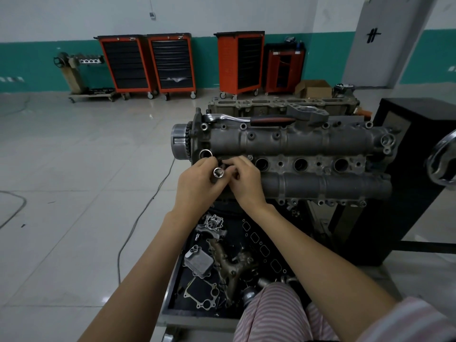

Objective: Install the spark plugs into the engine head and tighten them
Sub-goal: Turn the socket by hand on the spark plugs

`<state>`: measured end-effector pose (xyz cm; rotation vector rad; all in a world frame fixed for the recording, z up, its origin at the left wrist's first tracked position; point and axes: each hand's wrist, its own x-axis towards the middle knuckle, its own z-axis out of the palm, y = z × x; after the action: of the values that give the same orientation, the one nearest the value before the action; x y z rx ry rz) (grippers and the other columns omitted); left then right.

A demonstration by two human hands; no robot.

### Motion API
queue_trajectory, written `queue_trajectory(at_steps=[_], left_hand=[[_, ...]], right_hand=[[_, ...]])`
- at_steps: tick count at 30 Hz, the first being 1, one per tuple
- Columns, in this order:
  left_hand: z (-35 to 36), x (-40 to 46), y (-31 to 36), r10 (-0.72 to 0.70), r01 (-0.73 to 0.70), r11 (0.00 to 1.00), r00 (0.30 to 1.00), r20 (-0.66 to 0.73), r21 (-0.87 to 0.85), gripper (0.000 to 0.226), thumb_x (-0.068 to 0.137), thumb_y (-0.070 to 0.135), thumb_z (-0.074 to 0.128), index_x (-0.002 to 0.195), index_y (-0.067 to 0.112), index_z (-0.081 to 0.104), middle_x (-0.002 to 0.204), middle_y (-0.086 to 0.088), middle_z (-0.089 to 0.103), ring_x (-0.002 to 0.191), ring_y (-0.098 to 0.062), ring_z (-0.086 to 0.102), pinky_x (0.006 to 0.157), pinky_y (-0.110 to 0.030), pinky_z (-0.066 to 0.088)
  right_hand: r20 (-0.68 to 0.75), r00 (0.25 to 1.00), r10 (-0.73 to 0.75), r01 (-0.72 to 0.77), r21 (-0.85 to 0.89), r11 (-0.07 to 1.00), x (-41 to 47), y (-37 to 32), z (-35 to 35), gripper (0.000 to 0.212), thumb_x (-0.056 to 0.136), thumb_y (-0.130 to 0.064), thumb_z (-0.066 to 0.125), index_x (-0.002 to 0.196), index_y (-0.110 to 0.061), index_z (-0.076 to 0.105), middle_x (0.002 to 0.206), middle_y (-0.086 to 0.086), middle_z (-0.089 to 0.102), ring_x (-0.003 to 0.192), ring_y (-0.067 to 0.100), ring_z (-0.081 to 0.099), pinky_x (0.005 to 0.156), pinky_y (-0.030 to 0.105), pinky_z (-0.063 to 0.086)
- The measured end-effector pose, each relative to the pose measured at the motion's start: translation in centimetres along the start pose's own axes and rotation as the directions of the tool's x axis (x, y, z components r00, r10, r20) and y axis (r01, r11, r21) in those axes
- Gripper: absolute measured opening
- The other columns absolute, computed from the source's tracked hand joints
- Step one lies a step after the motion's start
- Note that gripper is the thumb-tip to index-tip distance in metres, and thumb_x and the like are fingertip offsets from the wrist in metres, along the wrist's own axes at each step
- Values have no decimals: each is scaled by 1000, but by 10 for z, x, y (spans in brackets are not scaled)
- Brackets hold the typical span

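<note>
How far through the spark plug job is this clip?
Early. Nothing looks finished: three plug holes along the engine head show open. In hand: the left hand grips a socket while the right hand works at the leftmost hole, hidden by fingers. Left: tightening, as the ratchet lies unused on top.

right hand [243, 177]: its fingers [234, 162] cover the first plug hole, so what they hold cannot be seen | socket [217, 174]: its lower part hides in the left hand [200, 183] | shiny wheel [443, 164]: cut off by the right edge | small parts in the tray [172, 287]: too dark to tell apart
</note>
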<state>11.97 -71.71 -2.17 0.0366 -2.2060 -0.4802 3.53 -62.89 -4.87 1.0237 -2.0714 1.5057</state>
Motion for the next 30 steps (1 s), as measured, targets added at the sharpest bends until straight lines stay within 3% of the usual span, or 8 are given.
queue_trajectory(at_steps=[2, 5, 10, 13, 19, 23, 26, 30], left_hand=[[0, 2, 0, 24, -24, 999, 1000, -4, 23, 47, 82, 27, 70, 60, 15, 31, 54, 3, 34, 47, -17, 33, 43, -18, 16], [0, 2, 1, 57, -56, 997, 998, -14, 55, 45, 83, 23, 67, 59, 17, 30, 53, 5, 32, 46, -15, 31, 43, -15, 13], [2, 0, -2, 81, -81, 995, 997, 1, 55, 27, 86, 26, 55, 72, 18, 33, 64, 7, 37, 50, -14, 32, 44, -22, 20], [4, -2, -1, 48, -48, 998, 999, 10, 44, 27, 82, 22, 58, 75, 18, 32, 67, 8, 38, 52, -14, 33, 47, -24, 25], [3, 5, 2, -54, 54, 997, 998, 11, 55, 43, 83, 29, 67, 64, 15, 31, 55, 10, 31, 50, -16, 34, 44, -23, 19], [1, 6, 6, -13, 15, 998, 1000, -25, 57, 51, 82, 25, 70, 54, 14, 29, 49, 6, 28, 46, -17, 30, 44, -25, 17], [1, 5, 4, 30, -29, 998, 999, -14, 49, 52, 82, 21, 70, 53, 16, 27, 48, 8, 26, 44, -17, 28, 43, -22, 15], [1, 1, 2, 72, -72, 995, 997, -3, 69, 35, 82, 20, 60, 63, 18, 31, 56, 6, 34, 47, -15, 30, 44, -23, 19]], right_hand=[[-22, 999, 45, -44, 11, 999, 0, 0, 2, 6, 78, 2, 59, 82, -2, 59, 87, 12, 57, 72, -1, 46, 67, 5, 35], [-1, 999, 45, -45, -9, 999, 1, 1, 2, 10, 79, -3, 61, 88, -4, 57, 92, 11, 55, 72, 3, 46, 68, 6, 36], [123, 983, -137, 152, -115, 982, -4, 3, -3, 46, 80, 5, 61, 125, -1, 52, 123, 12, 54, 110, 20, 53, 93, 19, 39], [114, 980, -164, 178, -122, 976, -3, 4, -3, 36, 82, 5, 57, 118, 1, 58, 115, 14, 60, 106, 24, 57, 90, 19, 39], [17, 1000, 11, -11, 20, 1000, -1, 3, 4, 16, 80, -1, 61, 96, -3, 65, 96, 7, 59, 87, 14, 56, 77, 19, 44], [-35, 999, 41, -39, 56, 998, 0, 2, 6, 6, 78, -1, 61, 82, -5, 62, 86, -3, 51, 72, 0, 47, 67, 11, 41], [-55, 997, 54, -51, 49, 997, 0, 3, 7, 10, 78, 0, 60, 74, -6, 54, 81, -1, 48, 67, 2, 43, 62, 12, 38], [9, 1000, -6, 6, -28, 1000, -1, 1, 3, 15, 81, -3, 58, 96, -2, 57, 99, 6, 53, 79, 11, 50, 70, 15, 39]])
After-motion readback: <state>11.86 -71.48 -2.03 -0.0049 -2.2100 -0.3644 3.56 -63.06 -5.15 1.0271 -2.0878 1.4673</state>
